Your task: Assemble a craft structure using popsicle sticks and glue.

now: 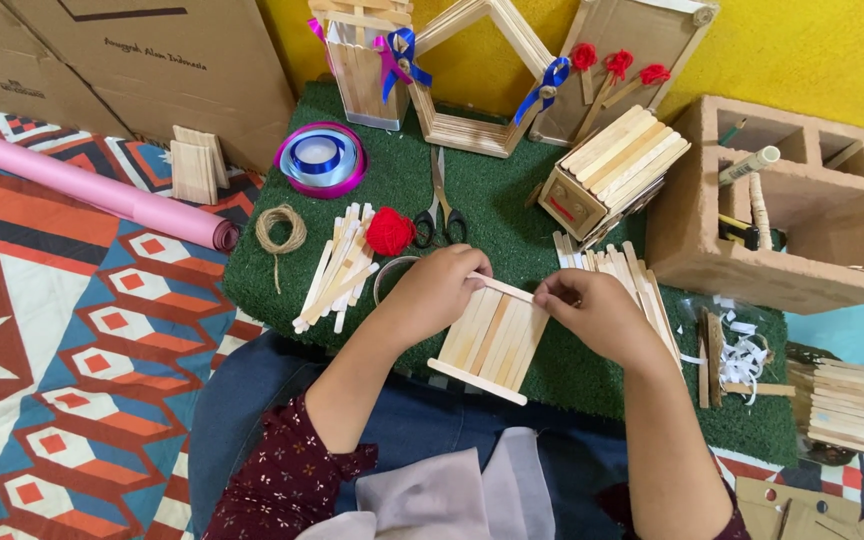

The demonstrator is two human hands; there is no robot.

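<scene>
A flat panel of wooden craft sticks (492,340) lies on the green turf mat (402,190) in front of me, with one cross stick along its near edge. My left hand (434,292) and my right hand (592,308) together pinch a single craft stick (507,290) across the panel's far edge, one hand at each end. A loose pile of craft sticks (340,265) lies to the left of my left hand. More sticks (622,270) are fanned out behind my right hand.
Scissors (439,205), a red yarn ball (389,231), a twine coil (280,230) and a ribbon spool (320,158) lie on the mat. Stick-built frames and a small stick box (612,170) stand behind. A brick-like organiser (782,200) stands right, a pink roll (92,190) left.
</scene>
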